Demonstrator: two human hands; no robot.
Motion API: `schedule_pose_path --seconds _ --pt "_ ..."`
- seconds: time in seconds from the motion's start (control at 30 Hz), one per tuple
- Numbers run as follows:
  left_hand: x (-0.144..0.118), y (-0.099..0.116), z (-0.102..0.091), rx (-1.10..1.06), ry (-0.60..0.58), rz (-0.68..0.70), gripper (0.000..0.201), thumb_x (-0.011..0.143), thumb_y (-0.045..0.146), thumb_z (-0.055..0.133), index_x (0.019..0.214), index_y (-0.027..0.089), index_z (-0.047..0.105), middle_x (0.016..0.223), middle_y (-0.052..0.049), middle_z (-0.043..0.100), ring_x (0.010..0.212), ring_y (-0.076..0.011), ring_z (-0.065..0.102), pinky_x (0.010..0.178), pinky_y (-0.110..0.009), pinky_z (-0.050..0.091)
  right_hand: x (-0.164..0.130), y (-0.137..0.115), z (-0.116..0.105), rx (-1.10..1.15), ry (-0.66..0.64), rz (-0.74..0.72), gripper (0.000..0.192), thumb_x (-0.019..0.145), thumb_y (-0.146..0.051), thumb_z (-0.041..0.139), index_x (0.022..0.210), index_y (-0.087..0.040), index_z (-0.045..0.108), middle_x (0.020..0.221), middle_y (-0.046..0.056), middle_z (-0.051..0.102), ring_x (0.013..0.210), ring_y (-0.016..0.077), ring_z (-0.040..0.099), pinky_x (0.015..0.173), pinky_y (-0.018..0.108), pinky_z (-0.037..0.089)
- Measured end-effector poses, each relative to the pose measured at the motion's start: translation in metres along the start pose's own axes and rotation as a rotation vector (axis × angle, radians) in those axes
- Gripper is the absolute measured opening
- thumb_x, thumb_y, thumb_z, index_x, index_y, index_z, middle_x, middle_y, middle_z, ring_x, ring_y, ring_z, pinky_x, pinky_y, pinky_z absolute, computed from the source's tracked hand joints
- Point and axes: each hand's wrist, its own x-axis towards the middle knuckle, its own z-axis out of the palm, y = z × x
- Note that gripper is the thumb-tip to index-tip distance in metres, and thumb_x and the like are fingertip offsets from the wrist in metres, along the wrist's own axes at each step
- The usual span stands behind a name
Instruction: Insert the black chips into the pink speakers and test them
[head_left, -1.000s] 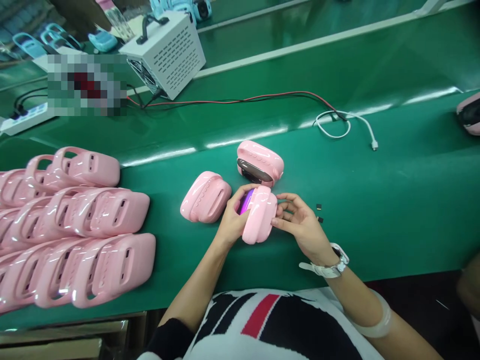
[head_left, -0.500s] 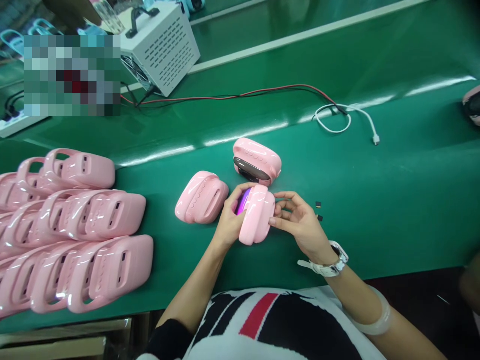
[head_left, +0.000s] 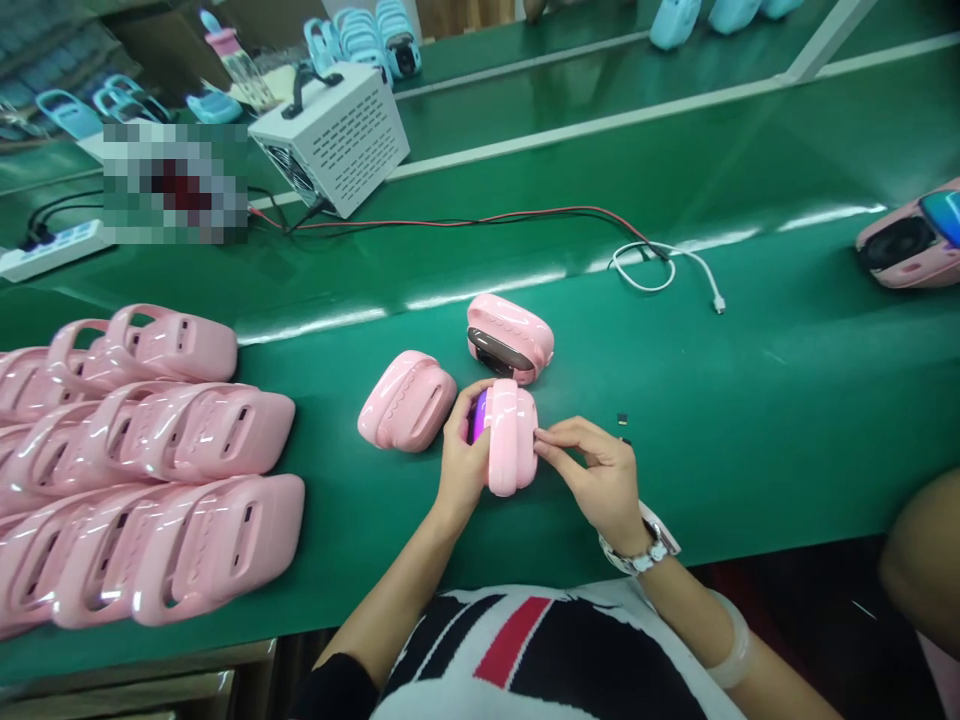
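My left hand is closed around the lit side of a pink portable speaker, whose purple glow shows by the fingers. The speaker stands near the table's front with its handle side up. On its right side, my right hand pinches with thumb and forefinger against the back face. Whatever lies between those fingertips is too small to make out. Two small black memory cards lie on the table just beyond the right hand, one partly hidden by it. A second pink speaker sits to the left, a third behind.
Rows of pink speakers fill the left of the green table. A grey vented box stands at the back, with a red and black cable and a white charging cable. Another pink speaker is at far right.
My right hand has gone from loosely spread fingers by the speaker to a pinch at its back face. The left hand keeps its hold. The whole view has shifted slightly.
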Motion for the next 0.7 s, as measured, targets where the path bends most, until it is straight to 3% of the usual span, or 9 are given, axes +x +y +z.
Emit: schedule_pose_path --seconds 0.2,0.37,0.53,0.63,0.7 --pt "-0.016 0.0 0.007 -0.1 0.118 -0.091 0.039 0.077 0.028 0.062 0.115 0.02 0.057 0.123 -0.006 0.06 0.118 -0.0246 0.054 0.104 -0.036 0.041 0.007 -0.001 -0.003 -0.095 -0.074 -0.063 0.012 0.081 -0.02 0.069 0.086 -0.026 0.077 0.089 0.005 0.072 0.083 0.021 0.068 0.073 0.035 0.057" --pt "-0.024 0.005 0.009 -0.144 0.16 -0.175 0.04 0.071 0.024 0.063 0.111 0.02 0.058 0.118 -0.006 0.063 0.113 -0.0239 0.057 0.1 -0.035 0.044 0.004 -0.003 -0.01 -0.21 -0.067 -0.224 0.016 0.083 -0.016 0.067 0.081 -0.028 0.078 0.081 0.003 0.072 0.074 0.0199 0.068 0.068 0.034 0.056" --pt "-0.014 0.011 -0.002 -0.216 0.12 -0.279 0.05 0.068 0.031 0.062 0.116 0.019 0.059 0.124 -0.01 0.061 0.125 -0.028 0.051 0.108 -0.04 0.036 0.009 0.014 -0.06 -0.371 -0.067 -0.174 0.011 0.084 -0.026 0.068 0.081 -0.028 0.078 0.084 0.005 0.073 0.077 0.0225 0.069 0.07 0.037 0.058" --pt "0.015 0.017 -0.004 -0.181 0.109 -0.333 0.076 0.067 0.038 0.065 0.137 0.017 0.043 0.138 -0.016 0.051 0.131 -0.0313 0.046 0.111 -0.045 0.031 0.024 0.025 -0.099 -0.504 -0.203 -0.054 0.019 0.084 -0.039 0.067 0.077 -0.026 0.078 0.084 0.007 0.073 0.076 0.0264 0.07 0.068 0.041 0.059" --pt "0.041 0.018 0.001 -0.078 0.094 -0.33 0.089 0.067 0.036 0.069 0.145 0.017 0.032 0.144 -0.018 0.045 0.132 -0.0324 0.045 0.108 -0.045 0.035 0.04 0.024 -0.111 -0.561 -0.324 0.005 0.025 0.086 -0.044 0.062 0.083 -0.025 0.079 0.09 0.009 0.073 0.08 0.0282 0.07 0.07 0.044 0.059"
